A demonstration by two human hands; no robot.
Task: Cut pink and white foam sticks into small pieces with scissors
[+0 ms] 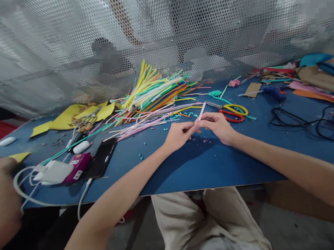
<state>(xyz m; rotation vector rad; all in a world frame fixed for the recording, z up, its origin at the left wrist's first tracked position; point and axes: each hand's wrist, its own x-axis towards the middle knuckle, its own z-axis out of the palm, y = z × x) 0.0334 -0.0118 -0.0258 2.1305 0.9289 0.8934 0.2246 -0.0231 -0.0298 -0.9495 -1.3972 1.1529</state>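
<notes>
My left hand and my right hand meet above the blue table, fingertips pinched together. Between them is a thin pale pink strip, perhaps a pipe cleaner, pointing up and slightly right from my fingers. Its lower end is hidden by the fingertips. Scissors with yellow and red handles lie just beyond my right hand. Behind my hands rests a big bundle of colourful pipe cleaners, with loose pink ones in front of it. Small teal snippets are scattered on the tabletop.
At left lie a phone, a white charger with cables, yellow paper and pliers. Another person's arm enters there. A glue gun with black cord lies right. Perforated metal mesh stands behind.
</notes>
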